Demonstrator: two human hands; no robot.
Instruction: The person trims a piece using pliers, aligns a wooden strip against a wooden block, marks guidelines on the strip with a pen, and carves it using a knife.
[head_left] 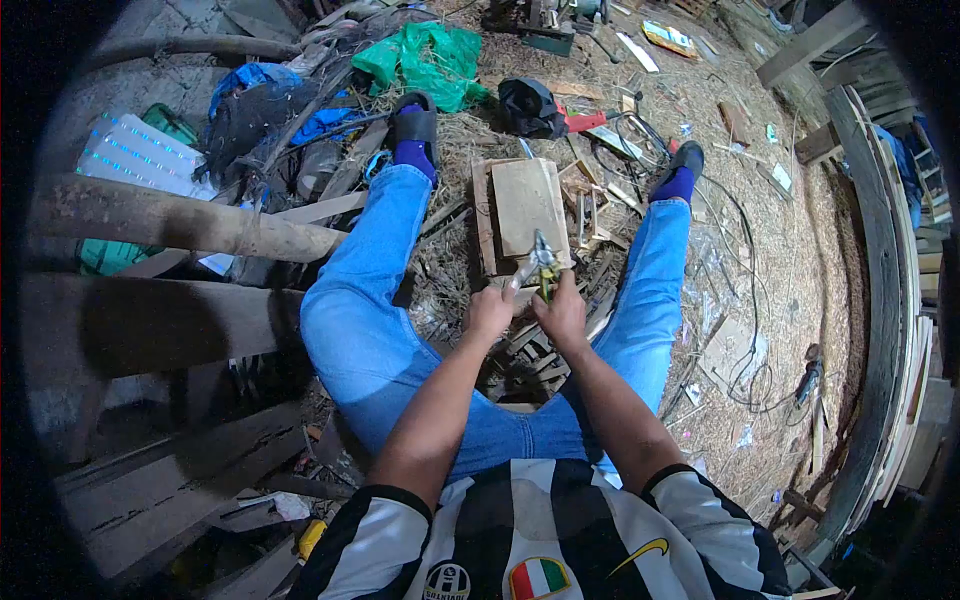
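Pliers point(543, 252) with yellow-green handles point away from me over a wooden box point(530, 195) between my legs. My right hand point(563, 312) is closed round the handles. My left hand point(490, 312) is closed just left of them on a small pale piece point(522, 274), which reaches toward the plier jaws. Its kind is too blurred to make out, and I cannot tell whether the jaws touch it. The box has a flat light-brown board on top and lies on straw and wood scraps.
Beyond the box lie a black bag point(530, 108), a red power tool point(588, 121) and a green plastic bag point(425, 62). A black cable point(752, 290) winds along the ground at right. Bamboo poles point(190, 220) cross the left side, and planks point(880, 300) stand at right.
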